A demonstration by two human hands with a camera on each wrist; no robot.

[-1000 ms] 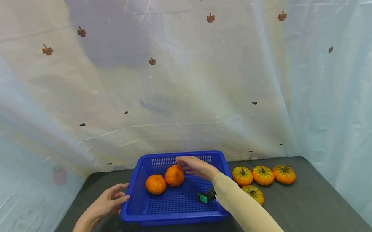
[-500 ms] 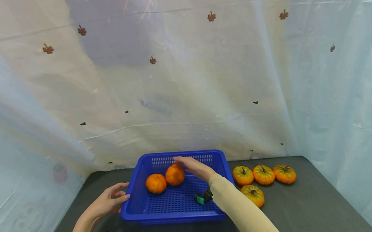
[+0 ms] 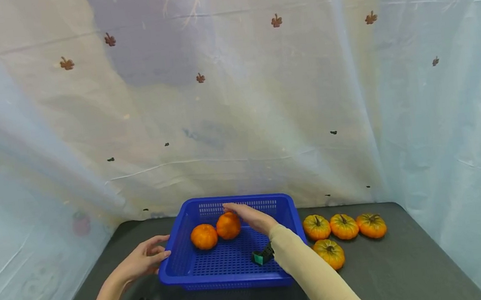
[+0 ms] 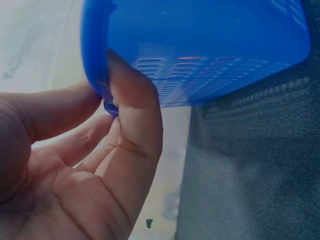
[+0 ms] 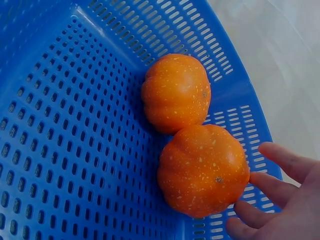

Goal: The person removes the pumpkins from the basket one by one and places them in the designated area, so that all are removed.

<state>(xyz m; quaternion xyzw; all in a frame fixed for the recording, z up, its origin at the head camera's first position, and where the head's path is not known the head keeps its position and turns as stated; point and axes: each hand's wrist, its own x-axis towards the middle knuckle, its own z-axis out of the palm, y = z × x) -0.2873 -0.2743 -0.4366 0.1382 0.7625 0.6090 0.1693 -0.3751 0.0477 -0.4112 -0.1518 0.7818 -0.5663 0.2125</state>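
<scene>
A blue plastic basket [image 3: 228, 278] with slotted sides stands on the dark table. My left hand [image 3: 139, 261] grips its left rim, thumb on one side and a bent finger under the lip in the left wrist view. Inside the basket, two small orange pumpkins sit side by side, the left pumpkin [image 3: 204, 237] against the right pumpkin [image 3: 228, 226]. My right hand [image 3: 252, 216] reaches over the basket with fingers nearly straight. In the right wrist view its fingertips [image 5: 260, 181] are right at the side of the nearer pumpkin [image 5: 202, 172].
Several yellow-orange pumpkins lie right of the basket: a row of three, with the middle one [image 3: 344, 226], and a single pumpkin [image 3: 329, 253] in front, partly behind the right sleeve [image 3: 312, 275]. A pale printed curtain [image 3: 241, 120] hangs behind and beside the table [image 3: 397, 271].
My right hand and forearm have shifted slightly left, its fingers lying over the right pumpkin's top in the head view. The left hand keeps its hold on the rim. The head view has shifted slightly.
</scene>
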